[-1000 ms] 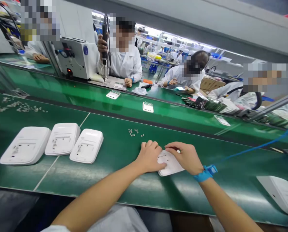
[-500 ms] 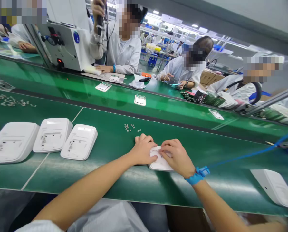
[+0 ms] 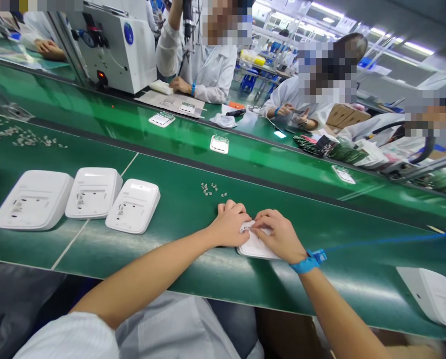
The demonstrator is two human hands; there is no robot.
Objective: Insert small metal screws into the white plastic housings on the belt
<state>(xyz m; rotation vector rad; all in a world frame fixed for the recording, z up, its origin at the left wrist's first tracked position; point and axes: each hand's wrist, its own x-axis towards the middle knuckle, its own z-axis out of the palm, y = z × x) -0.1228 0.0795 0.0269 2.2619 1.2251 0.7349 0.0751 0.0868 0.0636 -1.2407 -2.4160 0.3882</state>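
Head view: a worker's left hand (image 3: 228, 224) and right hand (image 3: 279, 237) are pressing down together on a small white plastic casing (image 3: 255, 247) that is lying flat on the green bench mat (image 3: 193, 234), close to its near edge. The left fingers are curling into a loose fist over the casing's left end; the right fingers are bunching together on its top, thumb and forefinger meeting at the middle. A blue wrist strap (image 3: 307, 263) is circling the right wrist, its blue cord (image 3: 387, 241) trailing off to the right. A scatter of small screws (image 3: 212, 189) is lying just beyond the hands. Three white housings (image 3: 84, 199) are sitting face down in a row well to the left, and another white housing (image 3: 430, 296) is resting near the right edge. On the conveyor belt (image 3: 140, 129) beyond, open units (image 3: 219, 144) are riding spaced apart. Across the line, co-workers in white coats (image 3: 208, 70) are working beside a white machine (image 3: 114, 45).
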